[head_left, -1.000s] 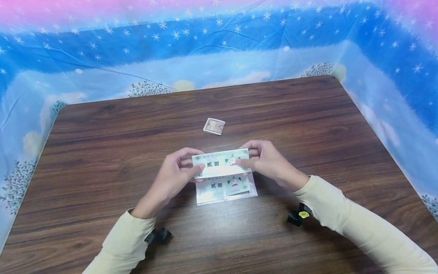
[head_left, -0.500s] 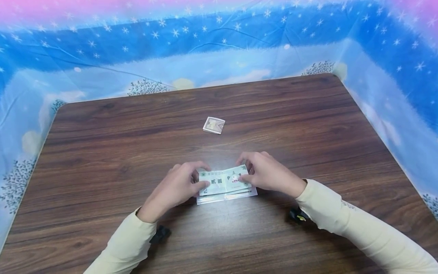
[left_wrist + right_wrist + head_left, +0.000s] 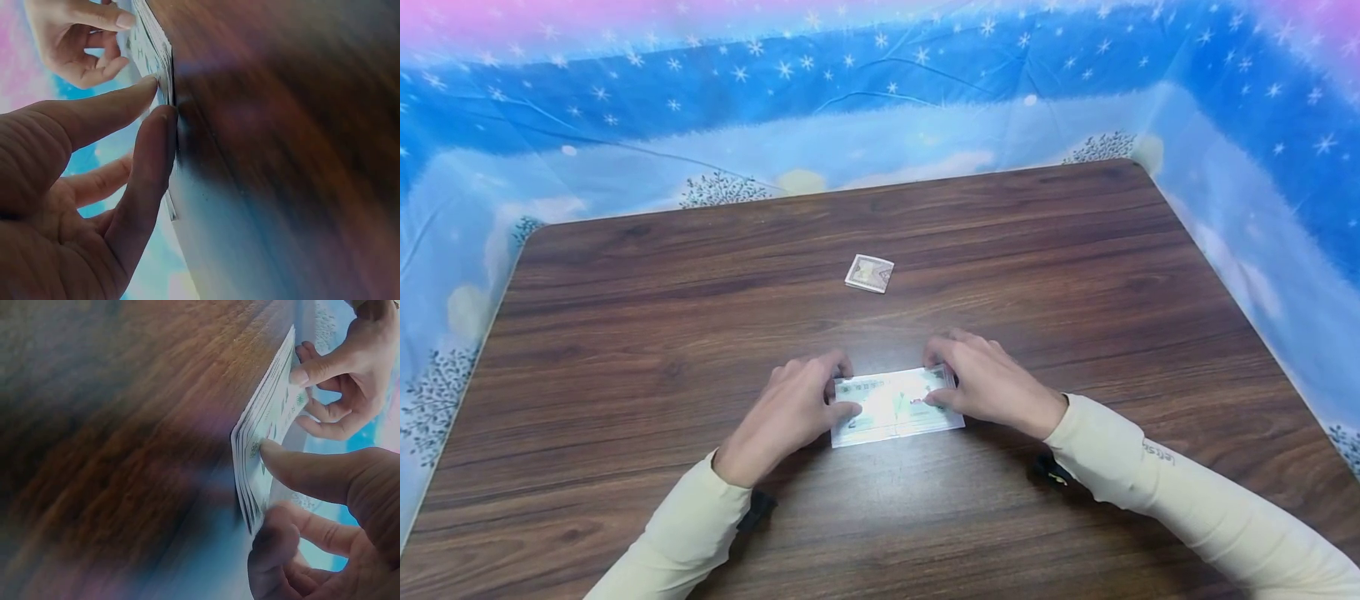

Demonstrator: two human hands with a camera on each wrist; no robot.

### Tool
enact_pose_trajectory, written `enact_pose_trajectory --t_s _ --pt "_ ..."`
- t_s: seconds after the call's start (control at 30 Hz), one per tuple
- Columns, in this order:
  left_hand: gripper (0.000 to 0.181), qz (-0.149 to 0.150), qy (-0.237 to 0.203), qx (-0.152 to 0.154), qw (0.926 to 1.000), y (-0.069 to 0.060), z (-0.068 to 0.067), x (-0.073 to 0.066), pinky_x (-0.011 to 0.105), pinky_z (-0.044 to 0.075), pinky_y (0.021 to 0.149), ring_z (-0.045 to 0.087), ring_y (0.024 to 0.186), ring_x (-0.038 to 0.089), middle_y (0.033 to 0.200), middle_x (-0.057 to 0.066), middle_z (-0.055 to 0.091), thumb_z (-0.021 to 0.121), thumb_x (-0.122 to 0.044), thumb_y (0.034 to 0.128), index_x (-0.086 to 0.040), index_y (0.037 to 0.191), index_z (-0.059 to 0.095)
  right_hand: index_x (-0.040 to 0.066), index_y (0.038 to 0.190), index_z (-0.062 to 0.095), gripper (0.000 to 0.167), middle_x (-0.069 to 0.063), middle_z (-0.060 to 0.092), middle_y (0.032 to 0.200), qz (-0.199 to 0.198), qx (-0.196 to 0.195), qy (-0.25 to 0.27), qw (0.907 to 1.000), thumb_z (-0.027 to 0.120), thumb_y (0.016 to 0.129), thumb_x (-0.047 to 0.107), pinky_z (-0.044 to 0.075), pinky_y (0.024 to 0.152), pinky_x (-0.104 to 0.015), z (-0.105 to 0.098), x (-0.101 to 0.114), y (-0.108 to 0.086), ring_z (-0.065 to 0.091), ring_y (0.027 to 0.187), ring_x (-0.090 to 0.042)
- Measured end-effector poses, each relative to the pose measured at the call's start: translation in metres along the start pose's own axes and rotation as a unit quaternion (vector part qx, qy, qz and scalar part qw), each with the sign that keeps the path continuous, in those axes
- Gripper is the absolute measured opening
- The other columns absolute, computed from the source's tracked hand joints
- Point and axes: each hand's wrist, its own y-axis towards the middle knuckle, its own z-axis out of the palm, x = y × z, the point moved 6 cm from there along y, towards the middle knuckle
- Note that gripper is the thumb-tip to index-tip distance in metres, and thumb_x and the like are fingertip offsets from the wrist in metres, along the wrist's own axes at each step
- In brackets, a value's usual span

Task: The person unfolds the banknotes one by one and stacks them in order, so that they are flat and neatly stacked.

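A pale green-and-white banknote point(image 3: 883, 404), partly washed out by glare, lies on top of a neat stack of notes point(image 3: 245, 450) on the table. At its left end my left hand point(image 3: 790, 412) pinches it, thumb on the printed face and fingers at the edge. My right hand point(image 3: 996, 387) grips the opposite end in the same way. In the right wrist view several layers show along the stack's side under my right thumb point(image 3: 300, 469). The lower notes are mostly covered by the top one.
A small folded brownish note point(image 3: 870, 273) lies farther back on the dark wooden table point(image 3: 662, 333). A blue cloth with white snowflakes point(image 3: 880, 75) hangs behind the table and along its sides.
Both hands have come down and toward the person with the banknote. It was held above the stack and now lies flat, lined up over it. The folded note has not moved.
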Motion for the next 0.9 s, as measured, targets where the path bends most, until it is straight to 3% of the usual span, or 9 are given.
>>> enact_pose_trajectory --t_s 0.17,0.43,0.67,0.9 --pt "0.030 0.020 0.019 -0.019 0.9994 -0.0004 -0.0023 -0.0020 0.030 0.043 0.058 0.052 0.071 0.016 0.081 0.003 0.058 0.087 -0.020 0.0799 -0.010 0.098 0.066 0.007 0.098 0.069 0.034 -0.002 0.060 0.093 0.005 -0.004 -0.009 0.9999 0.089 0.079 0.027 0.045 0.056 -0.025 -0.0008 -0.0026 -0.0022 0.051 0.070 -0.013" --pt "0.024 0.026 0.031 -0.018 0.9990 -0.0010 -0.0019 -0.0033 0.031 0.045 0.059 0.052 0.069 0.014 0.077 0.001 0.058 0.086 -0.021 0.0811 -0.008 0.097 0.073 0.008 0.099 0.072 0.033 0.000 0.059 0.086 0.016 -0.004 -0.020 0.9997 0.089 0.079 0.029 0.045 0.058 -0.026 0.0001 -0.0049 -0.0030 0.052 0.073 -0.013" --pt "0.024 0.004 0.020 -0.004 0.9998 0.0008 -0.0012 -0.0036 0.028 0.045 0.054 0.052 0.060 0.013 0.072 -0.003 0.060 0.085 -0.020 0.0819 -0.006 0.099 0.076 0.008 0.099 0.072 0.033 0.001 0.059 0.084 0.021 -0.007 -0.020 0.9996 0.089 0.079 0.029 0.044 0.058 -0.026 0.0011 -0.0069 -0.0016 0.052 0.073 -0.014" --pt "0.016 0.027 0.000 -0.024 0.9993 0.0006 -0.0078 -0.0071 0.026 0.045 0.054 0.052 0.059 0.009 0.068 -0.006 0.061 0.081 -0.020 0.0871 -0.008 0.097 0.076 0.008 0.100 0.072 0.036 0.002 0.061 0.082 0.020 -0.007 0.002 0.9998 0.090 0.077 0.029 0.047 0.061 -0.028 -0.0043 -0.0048 0.0014 0.054 0.071 -0.013"
